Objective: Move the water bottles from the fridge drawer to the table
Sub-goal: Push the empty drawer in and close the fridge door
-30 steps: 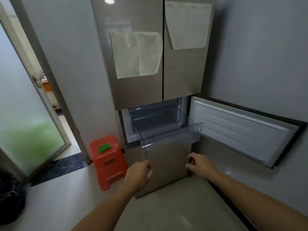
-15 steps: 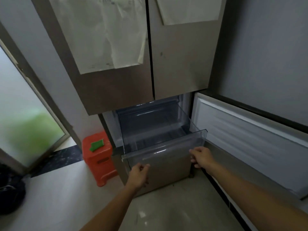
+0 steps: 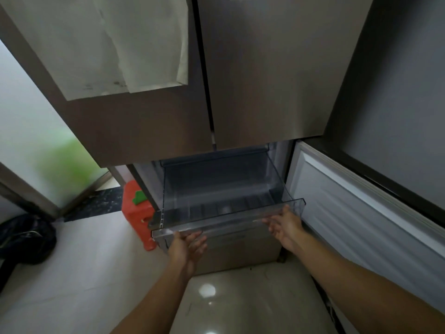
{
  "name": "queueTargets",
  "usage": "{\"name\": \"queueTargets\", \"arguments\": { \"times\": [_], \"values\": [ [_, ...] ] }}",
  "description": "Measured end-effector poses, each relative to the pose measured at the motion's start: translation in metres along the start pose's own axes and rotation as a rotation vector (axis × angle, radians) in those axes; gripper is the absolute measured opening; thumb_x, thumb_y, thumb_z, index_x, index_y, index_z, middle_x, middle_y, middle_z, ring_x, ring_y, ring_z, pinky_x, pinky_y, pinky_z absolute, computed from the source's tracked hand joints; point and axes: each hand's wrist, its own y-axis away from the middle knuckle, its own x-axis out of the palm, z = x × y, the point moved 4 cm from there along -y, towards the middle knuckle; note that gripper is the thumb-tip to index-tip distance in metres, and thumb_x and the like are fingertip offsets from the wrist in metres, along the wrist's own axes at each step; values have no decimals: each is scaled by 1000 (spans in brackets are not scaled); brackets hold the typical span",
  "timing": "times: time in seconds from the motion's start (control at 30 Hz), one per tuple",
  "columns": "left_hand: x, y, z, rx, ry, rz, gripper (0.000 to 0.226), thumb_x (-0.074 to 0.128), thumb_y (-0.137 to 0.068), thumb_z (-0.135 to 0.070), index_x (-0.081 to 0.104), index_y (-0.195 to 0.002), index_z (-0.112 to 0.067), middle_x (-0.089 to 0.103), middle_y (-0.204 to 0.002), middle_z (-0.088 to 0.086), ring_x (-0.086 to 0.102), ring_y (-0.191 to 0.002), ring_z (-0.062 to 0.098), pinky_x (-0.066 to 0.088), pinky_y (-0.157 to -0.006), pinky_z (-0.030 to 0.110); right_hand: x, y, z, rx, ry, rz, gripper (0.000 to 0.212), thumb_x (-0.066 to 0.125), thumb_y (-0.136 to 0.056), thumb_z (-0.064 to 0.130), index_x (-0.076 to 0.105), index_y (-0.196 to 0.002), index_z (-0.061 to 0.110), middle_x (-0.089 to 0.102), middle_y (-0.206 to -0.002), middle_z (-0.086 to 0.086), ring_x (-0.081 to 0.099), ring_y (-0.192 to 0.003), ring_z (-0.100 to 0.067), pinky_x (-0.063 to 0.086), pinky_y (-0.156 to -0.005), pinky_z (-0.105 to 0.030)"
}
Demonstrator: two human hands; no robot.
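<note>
Fridge drawer [image 3: 231, 219] pulled out; no water bottles visible inside, table out of view. Left hand [image 3: 189, 244] at drawer's 7 o'clock and right hand [image 3: 285, 225] at 5 o'clock: palms up, fingers loosely spread under front lip. Probably emptied-drawer step. Next: even two-handed push to shut it.

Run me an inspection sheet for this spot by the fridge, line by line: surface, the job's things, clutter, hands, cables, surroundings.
Surface: pale glossy floor; no table in view.
Job's things: clear drawer pulled out of the fridge; no water bottles seen inside it.
Clutter: orange stool with a green thing on top, beside the fridge; black bag on the floor at left.
Hands: left hand and right hand, fingers stretched out, both at the drawer's front lip.
Cables: nothing seen.
Surroundings: upper fridge doors closed, papers stuck on them; lower door swung open at right; frosted glass door at left.
</note>
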Motion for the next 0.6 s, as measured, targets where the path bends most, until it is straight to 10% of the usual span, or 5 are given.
{"name": "queueTargets", "arguments": {
  "times": [0.4, 0.6],
  "values": [
    [40, -81, -57, 22, -12, 28, 56, 17, -103, -41, 42, -134, -2, 65, -103, 9, 62, -92, 24, 47, -76, 36, 44, -72, 50, -42, 45, 166, 35, 39, -103, 32, 58, -116, 6, 68, -109, -14, 67, -95, -26, 50, -61, -32],
    [66, -132, -82, 91, -1, 89, 53, 13, -104, -40, 36, -137, -6, 54, -130, 15, 58, -104, 31, 45, -82, 40, 75, -122, 66, -126, 24, 101, 34, 41, -103, 27, 46, -132, 9, 63, -110, -10, 62, -98, -22, 54, -60, -36]
  ]
}}
